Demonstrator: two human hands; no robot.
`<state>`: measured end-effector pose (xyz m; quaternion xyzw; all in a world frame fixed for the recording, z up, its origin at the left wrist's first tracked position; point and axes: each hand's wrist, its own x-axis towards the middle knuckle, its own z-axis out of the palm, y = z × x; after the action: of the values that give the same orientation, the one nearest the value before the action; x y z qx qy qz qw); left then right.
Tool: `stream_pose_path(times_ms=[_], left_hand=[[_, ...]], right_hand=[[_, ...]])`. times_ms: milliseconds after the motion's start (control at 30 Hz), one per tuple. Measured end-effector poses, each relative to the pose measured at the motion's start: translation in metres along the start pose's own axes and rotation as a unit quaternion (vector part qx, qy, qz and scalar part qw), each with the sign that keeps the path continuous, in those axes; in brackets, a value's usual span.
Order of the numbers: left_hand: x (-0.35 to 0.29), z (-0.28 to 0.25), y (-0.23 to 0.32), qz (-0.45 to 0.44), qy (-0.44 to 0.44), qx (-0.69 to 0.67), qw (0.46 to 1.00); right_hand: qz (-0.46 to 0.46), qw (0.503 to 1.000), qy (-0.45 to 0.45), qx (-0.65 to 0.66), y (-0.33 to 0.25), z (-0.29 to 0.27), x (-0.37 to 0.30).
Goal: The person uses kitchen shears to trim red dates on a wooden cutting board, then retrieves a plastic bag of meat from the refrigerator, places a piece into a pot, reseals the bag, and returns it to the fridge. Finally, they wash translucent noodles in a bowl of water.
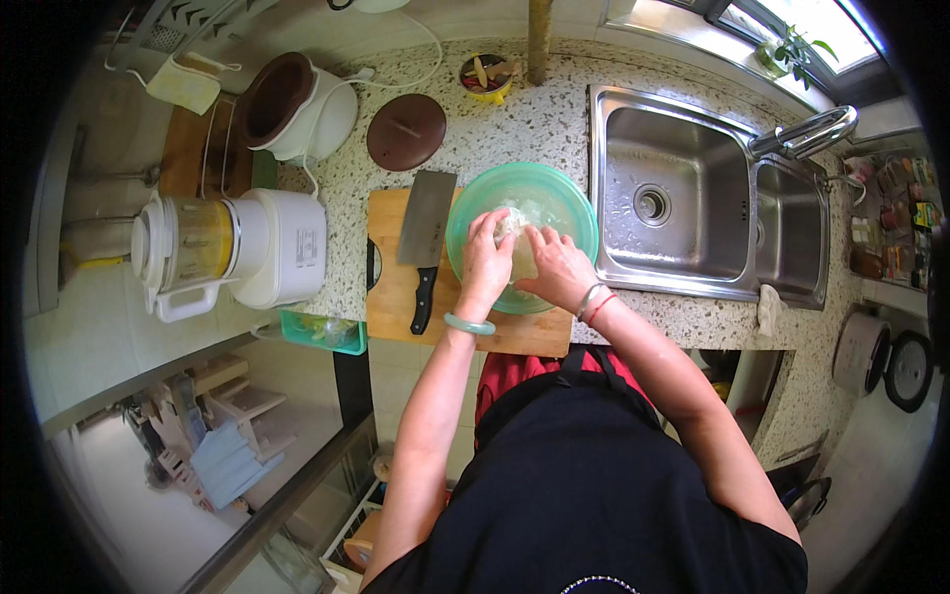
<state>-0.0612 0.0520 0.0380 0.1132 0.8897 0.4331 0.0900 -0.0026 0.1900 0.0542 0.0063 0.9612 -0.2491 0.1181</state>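
Observation:
A translucent green bowl (584,213) stands partly on a wooden cutting board (534,337). Inside it, a white, crumbly, dough-like lump (512,220) shows at my fingertips, partly hidden by them. My left hand (487,265), with a pale green bangle at its wrist, has its fingers closed on the lump. Over the bowl's right side, my right hand (559,267) has its bent fingers apart, the tips beside the lump. Whether they press on it I cannot tell. Left of the bowl, a cleaver (427,223) lies on the board, its black handle toward me.
To the right is a steel double sink (678,188) with a faucet (807,134). On the left stand a white blender-like appliance (282,247) and a white pot (322,114). Behind the board lie a brown lid (407,133) and a small yellow bowl (487,96).

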Motion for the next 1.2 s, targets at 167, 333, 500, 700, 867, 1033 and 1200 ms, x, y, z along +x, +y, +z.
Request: stream_pose_path(times_ms=[167,333,500,700,867,1033,1200], left_hand=[[0.008,0.015,-0.01,-0.032,-0.008,-0.004,0.999],[0.021,0.018,-0.021,-0.086,-0.034,0.04,0.995],[0.025,0.014,-0.025,-0.168,-0.11,-0.04,0.979],[0.004,0.008,-0.025,-0.249,-0.06,-0.371,0.892],[0.001,-0.005,0.0,-0.224,-0.077,-0.432,0.87],[0.002,-0.004,-0.005,-0.214,-0.113,-0.308,0.92],[-0.001,0.003,-0.017,-0.059,-0.015,-0.012,0.998]], right_hand=[[0.02,0.998,-0.012,-0.052,0.0,0.022,0.022],[0.051,0.998,0.007,0.044,0.007,0.025,0.039],[0.085,0.983,0.084,0.141,0.024,0.036,0.044],[0.109,0.843,0.024,0.527,0.038,0.023,0.033],[0.047,0.902,0.111,0.414,0.035,0.013,0.016],[0.013,0.948,0.17,0.268,0.024,0.003,0.013],[0.023,0.953,0.171,0.25,0.023,0.0,0.018]])
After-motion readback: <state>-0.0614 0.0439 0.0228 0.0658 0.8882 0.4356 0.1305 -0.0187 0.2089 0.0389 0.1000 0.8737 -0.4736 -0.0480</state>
